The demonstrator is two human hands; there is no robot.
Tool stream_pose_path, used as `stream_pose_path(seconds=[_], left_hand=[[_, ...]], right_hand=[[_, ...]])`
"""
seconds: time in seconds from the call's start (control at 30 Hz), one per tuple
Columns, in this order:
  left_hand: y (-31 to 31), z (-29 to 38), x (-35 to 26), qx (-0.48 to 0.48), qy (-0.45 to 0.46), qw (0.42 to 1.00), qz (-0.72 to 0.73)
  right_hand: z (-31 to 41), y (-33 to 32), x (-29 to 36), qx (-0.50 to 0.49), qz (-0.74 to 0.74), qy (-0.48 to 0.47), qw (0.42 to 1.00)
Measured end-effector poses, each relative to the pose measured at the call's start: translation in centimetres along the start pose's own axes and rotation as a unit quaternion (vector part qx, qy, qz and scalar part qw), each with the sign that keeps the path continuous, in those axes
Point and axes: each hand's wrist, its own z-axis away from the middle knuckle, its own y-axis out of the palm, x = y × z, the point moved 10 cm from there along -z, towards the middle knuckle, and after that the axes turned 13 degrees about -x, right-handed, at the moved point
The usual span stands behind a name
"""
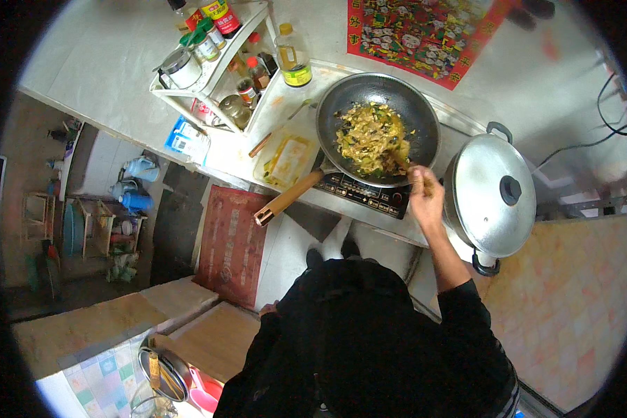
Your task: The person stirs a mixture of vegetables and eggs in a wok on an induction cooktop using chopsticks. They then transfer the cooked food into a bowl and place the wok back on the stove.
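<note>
My right hand (426, 193) grips a wooden spatula (400, 158) at the wok's front right rim, its far end among the food. The dark wok (426, 117) sits on a black induction cooker (363, 195), its wooden handle (290, 197) pointing to the front left. Inside lies a mix of chopped yellow and green food (368, 136), perhaps egg with vegetables. My left hand (269, 308) hangs low beside my body, away from the counter; its fingers are mostly hidden, so what it holds, if anything, cannot be told.
Right of the wok stands a large lidded metal pot (480, 193). To the left are an oily shallow tray (271, 170), a spoon with a wooden handle (260, 144), an oil bottle (294, 57) and a white rack (209, 86) of seasonings. A blue-white packet (185, 140) lies near the counter edge.
</note>
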Motion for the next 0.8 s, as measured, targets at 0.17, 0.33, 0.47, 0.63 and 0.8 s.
stream_pose_path(seconds=[0.17, 0.33, 0.47, 0.63, 0.8], left_hand=[[-0.9, 1.0, 0.6, -0.029, -0.057, 0.997, 0.054], [-1.3, 2.2, 1.3, -0.037, -0.112, 0.99, 0.083], [-1.7, 2.7, 1.4, -0.043, -0.132, 0.986, 0.093], [-1.9, 2.9, 1.3, -0.049, -0.149, 0.982, 0.104], [-2.1, 3.1, 1.0, -0.054, -0.16, 0.979, 0.114]], right_hand=[[-1.3, -2.9, -1.2, -0.104, 0.012, 0.003, 0.995], [1.3, -0.2, -1.1, -0.039, 0.008, 0.028, 0.999], [1.6, -1.0, -1.3, -0.033, -0.071, 0.089, 0.993], [-0.1, -3.7, 0.3, -0.093, -0.048, 0.038, 0.994], [1.0, -1.7, -0.3, -0.025, 0.092, 0.074, 0.993]])
